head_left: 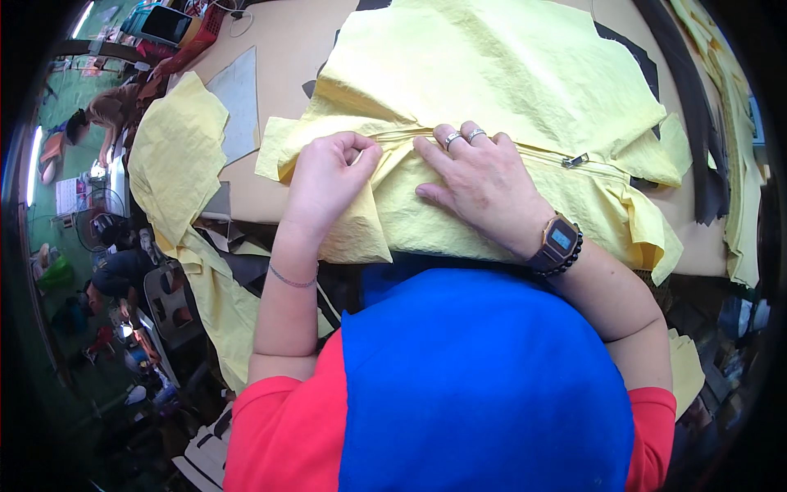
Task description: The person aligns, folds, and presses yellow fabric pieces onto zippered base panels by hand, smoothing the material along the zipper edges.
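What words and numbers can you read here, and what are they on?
None that I can read.
Digital watch: its display's marks are too small and blurred.
Metal zipper slider: too small to tell if it's marked.
Yellow fabric: no writing that I can see.

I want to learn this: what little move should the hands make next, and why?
Maybe the left hand, pinching the yellow cloth, should tug it gently smooth: creases run beside the zipper, and the right hand rests on the cloth.
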`<state>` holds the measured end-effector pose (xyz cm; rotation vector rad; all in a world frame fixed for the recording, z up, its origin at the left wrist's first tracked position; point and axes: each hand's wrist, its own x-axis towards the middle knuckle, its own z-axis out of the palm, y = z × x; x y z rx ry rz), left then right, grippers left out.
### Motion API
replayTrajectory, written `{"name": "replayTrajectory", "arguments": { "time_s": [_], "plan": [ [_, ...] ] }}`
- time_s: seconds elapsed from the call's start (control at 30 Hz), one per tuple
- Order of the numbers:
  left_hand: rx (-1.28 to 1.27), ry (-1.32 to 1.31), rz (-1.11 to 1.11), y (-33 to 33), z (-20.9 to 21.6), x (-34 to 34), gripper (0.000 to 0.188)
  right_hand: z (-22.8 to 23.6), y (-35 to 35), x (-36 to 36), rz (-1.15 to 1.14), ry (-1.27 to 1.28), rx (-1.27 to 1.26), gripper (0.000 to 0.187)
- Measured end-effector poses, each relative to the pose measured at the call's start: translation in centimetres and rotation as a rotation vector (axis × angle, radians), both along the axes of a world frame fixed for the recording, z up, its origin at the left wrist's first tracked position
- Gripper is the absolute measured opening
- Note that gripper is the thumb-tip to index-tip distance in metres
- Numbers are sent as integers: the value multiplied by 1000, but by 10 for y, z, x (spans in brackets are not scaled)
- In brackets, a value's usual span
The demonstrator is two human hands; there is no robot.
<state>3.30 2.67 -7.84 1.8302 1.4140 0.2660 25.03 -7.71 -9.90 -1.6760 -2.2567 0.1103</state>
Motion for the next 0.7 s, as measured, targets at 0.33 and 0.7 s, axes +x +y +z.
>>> {"name": "replayTrajectory", "arguments": {
  "time_s": [0.33,0.7],
  "plan": [
    [388,139,-137,-6,5,2,22,2,0,0,2,2,0,49],
    [309,312,-103,2,17,6,25,7,0,0,-12,-14,-81,52]
  ]
}}
